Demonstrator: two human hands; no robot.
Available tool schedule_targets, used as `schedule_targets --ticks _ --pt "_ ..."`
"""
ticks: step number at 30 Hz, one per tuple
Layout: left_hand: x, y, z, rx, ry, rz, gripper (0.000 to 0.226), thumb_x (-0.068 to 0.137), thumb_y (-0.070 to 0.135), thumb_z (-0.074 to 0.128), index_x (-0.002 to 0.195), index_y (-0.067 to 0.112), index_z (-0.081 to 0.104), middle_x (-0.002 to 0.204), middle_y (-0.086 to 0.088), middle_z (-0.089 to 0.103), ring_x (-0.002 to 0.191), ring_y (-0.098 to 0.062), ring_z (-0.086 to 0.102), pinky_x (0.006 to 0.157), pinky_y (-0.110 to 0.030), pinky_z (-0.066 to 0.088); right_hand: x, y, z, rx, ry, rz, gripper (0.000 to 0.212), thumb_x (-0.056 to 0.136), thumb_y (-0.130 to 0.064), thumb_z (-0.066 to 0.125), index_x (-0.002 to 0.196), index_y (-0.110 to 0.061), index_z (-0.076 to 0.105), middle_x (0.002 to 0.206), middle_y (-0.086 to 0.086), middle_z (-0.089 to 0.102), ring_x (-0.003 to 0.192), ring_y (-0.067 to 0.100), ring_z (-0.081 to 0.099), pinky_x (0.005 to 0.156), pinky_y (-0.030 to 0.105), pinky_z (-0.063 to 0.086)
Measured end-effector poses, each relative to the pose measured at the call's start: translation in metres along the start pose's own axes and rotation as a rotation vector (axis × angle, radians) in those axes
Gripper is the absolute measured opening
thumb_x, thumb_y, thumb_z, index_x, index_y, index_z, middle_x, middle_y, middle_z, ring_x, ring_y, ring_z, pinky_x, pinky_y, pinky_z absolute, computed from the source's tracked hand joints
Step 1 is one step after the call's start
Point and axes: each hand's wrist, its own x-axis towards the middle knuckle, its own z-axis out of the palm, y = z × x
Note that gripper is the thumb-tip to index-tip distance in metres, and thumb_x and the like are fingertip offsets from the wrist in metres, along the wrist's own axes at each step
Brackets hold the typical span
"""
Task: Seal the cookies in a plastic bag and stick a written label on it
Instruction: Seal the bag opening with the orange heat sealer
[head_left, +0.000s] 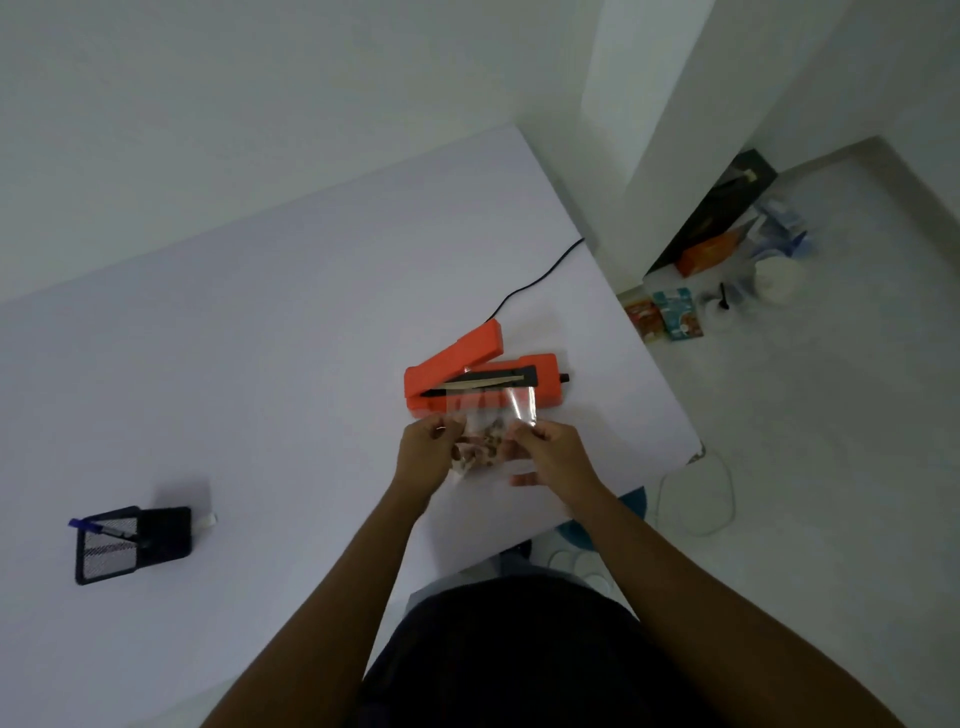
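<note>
We hold the clear plastic bag between both hands over the white table — our left hand pinching its left edge, our right hand pinching its right edge. The cookies sit low in the bag, between the two grips. The bag's far, open end lies across the orange heat sealer, whose arm stands raised. A black pen holder rests well to the left.

black mesh organizer (floor clutter)
</note>
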Motion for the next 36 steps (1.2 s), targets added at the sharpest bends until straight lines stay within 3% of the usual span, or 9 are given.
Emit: schedule_targets --ticks 3,6,12,19,21,26,31,36 --pt "0.011 -0.001 -0.002 -0.006 0.031 -0.042 0.018 0.1 0.021 0.055 0.093 0.015 0.071 0.088 -0.006 0.073 0.055 -0.007 0.058 0.048 -0.016 0.042 0.013 -0.002 0.004 0.001 0.008 -0.002 0.027 0.095 -0.032 0.066 0.098 -0.006 0.074 0.094 0.015 0.077 0.084 0.026 0.075 0.061 0.04 0.063" --pt "0.018 -0.001 -0.001 -0.011 0.061 -0.06 0.018 0.099 0.024 0.058 0.09 0.015 0.071 0.082 -0.001 0.072 0.056 -0.007 0.057 0.047 -0.014 0.041 0.023 -0.004 0.006 -0.033 0.02 0.012 0.029 0.095 -0.032 0.065 0.106 -0.006 0.072 0.099 0.013 0.076 0.087 0.025 0.075 0.058 0.037 0.062" --pt "0.029 0.001 0.007 -0.088 0.089 -0.094 0.016 0.096 0.023 0.061 0.082 0.017 0.069 0.077 0.001 0.067 0.055 -0.008 0.054 0.047 -0.016 0.041 0.034 -0.002 0.006 -0.025 0.037 0.027 0.024 0.095 -0.025 0.066 0.112 -0.007 0.068 0.1 0.013 0.076 0.083 0.026 0.076 0.06 0.04 0.063" --pt "0.033 -0.006 0.017 -0.156 0.145 -0.148 0.029 0.096 0.032 0.062 0.093 0.004 0.071 0.075 0.0 0.066 0.06 -0.01 0.055 0.053 -0.018 0.041 0.04 -0.005 0.007 0.033 0.063 0.031 0.023 0.094 -0.032 0.067 0.104 -0.011 0.071 0.095 0.012 0.077 0.083 0.029 0.076 0.063 0.041 0.063" --pt "0.033 -0.005 0.02 -0.185 0.166 -0.155 0.027 0.095 0.032 0.064 0.092 0.007 0.073 0.075 0.0 0.068 0.06 -0.01 0.057 0.053 -0.018 0.042 0.043 -0.005 0.007 0.061 0.079 0.043 0.025 0.095 -0.031 0.066 0.105 -0.009 0.07 0.096 0.013 0.077 0.084 0.029 0.076 0.065 0.041 0.063" --pt "0.035 -0.008 0.025 -0.244 0.23 -0.165 0.019 0.089 0.035 0.071 0.081 0.018 0.075 0.086 -0.003 0.075 0.083 -0.017 0.069 0.073 -0.026 0.052 0.048 -0.005 0.007 0.125 0.109 0.072 0.023 0.094 -0.028 0.067 0.107 -0.01 0.07 0.095 0.013 0.078 0.084 0.028 0.077 0.068 0.042 0.064" --pt "0.038 -0.009 0.027 -0.252 0.278 -0.184 0.021 0.089 0.034 0.071 0.074 0.02 0.073 0.082 -0.002 0.073 0.081 -0.019 0.066 0.074 -0.027 0.053 0.051 -0.003 0.009 0.145 0.133 0.089 0.013 0.092 -0.026 0.07 0.099 -0.015 0.071 0.095 0.015 0.077 0.082 0.029 0.076 0.071 0.046 0.064" --pt "0.037 -0.006 0.028 -0.285 0.264 -0.221 0.025 0.091 0.038 0.068 0.076 0.019 0.069 0.081 0.002 0.069 0.077 -0.015 0.063 0.069 -0.028 0.051 0.052 -0.004 0.013 0.158 0.142 0.092 0.017 0.091 -0.027 0.071 0.099 -0.012 0.072 0.093 0.016 0.077 0.083 0.032 0.076 0.07 0.046 0.064"
